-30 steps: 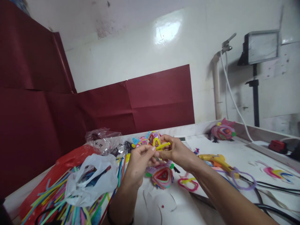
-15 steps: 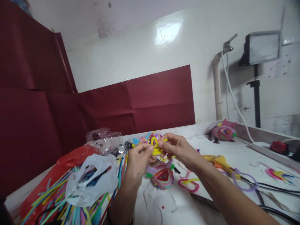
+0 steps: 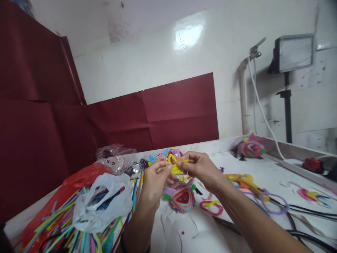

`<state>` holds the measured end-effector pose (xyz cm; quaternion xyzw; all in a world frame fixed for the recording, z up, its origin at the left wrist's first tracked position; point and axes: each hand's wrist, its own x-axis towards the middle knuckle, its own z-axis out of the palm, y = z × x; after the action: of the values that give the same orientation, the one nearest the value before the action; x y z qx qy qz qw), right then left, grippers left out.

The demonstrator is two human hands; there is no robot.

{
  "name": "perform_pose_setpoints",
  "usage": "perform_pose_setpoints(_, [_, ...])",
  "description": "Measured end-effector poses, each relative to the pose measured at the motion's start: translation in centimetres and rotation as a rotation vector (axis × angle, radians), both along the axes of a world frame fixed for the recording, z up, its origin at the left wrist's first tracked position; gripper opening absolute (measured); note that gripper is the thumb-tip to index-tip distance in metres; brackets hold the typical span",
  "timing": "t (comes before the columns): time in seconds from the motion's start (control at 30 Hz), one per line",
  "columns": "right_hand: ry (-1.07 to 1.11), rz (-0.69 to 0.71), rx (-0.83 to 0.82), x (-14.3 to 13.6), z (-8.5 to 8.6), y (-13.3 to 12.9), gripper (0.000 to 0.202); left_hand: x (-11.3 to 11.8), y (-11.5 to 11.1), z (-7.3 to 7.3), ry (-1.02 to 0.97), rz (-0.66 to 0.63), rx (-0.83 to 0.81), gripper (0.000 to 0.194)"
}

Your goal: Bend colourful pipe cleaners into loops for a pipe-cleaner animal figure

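Observation:
Between my two hands is a bent yellow pipe cleaner [image 3: 177, 170], folded into loops. My left hand [image 3: 156, 179] pinches its left side between thumb and fingers. On the other side, the fingertips of my right hand [image 3: 198, 165] are closed on it. Just below lies a fish-like piece coiled from colourful pipe cleaners [image 3: 182, 197], with a red centre and green tips. Similar coiled pieces [image 3: 174, 153] sit right behind my hands, partly covered by them. A pink pipe cleaner loop [image 3: 211, 208] with a yellow strip across it rests under my right forearm.
Left of my hands, a white plastic bag [image 3: 104, 200] lies over many loose pipe cleaners [image 3: 63, 218] and a red bag [image 3: 86, 175]. A yellow glue gun [image 3: 243, 181] with cables is on the right, beside a purple ring [image 3: 275, 203]. Another coiled fish [image 3: 251, 147] stands at the back right.
My right hand has shifted slightly, and the yellow loop between my fingers is flatter and less upright. The things on the table look the same.

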<state>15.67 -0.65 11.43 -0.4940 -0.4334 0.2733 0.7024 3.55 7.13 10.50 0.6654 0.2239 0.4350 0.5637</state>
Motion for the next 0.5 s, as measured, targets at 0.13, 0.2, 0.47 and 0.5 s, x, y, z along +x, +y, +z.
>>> perform_pose_setpoints(0.13, [0.04, 0.008, 0.011, -0.1, -0.04, 0.09, 0.02, -0.01, 0.04, 0.06, -0.024, 0.0, 0.0, 0.024])
perform_pose_setpoints(0.2, [0.059, 0.013, 0.032, -0.14, -0.12, 0.19, 0.021, -0.01, -0.01, 0.08, -0.041, 0.007, -0.002, 0.024])
perform_pose_setpoints(0.47, [0.084, -0.016, 0.089, -0.18, -0.43, 0.49, 0.028, 0.06, -0.34, 0.18, -0.11, -0.017, -0.042, 0.025])
perform_pose_setpoints(0.5, [0.079, -0.015, 0.096, -0.17, -0.46, 0.51, 0.028, 0.08, -0.4, 0.21, -0.107, -0.041, -0.052, 0.026])
